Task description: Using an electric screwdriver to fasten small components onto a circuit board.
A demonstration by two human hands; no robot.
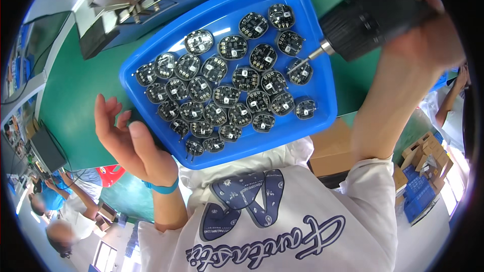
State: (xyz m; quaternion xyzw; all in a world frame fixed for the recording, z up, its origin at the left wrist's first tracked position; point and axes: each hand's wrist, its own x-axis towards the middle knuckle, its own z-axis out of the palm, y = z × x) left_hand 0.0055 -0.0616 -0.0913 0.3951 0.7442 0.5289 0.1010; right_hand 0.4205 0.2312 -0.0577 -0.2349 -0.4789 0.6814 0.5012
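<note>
White glare on blue tray (285,133)

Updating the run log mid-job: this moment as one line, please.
right hand: holds driver, bit over board | left hand: empty, beside tray | tray: blue, many boards inside

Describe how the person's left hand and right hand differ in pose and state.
The left hand is empty, fingers loosely curled; the right hand grips a black power driver. The left hand is beside the blue tray's left side, the right hand beyond its right. Both are ungloved.
</note>
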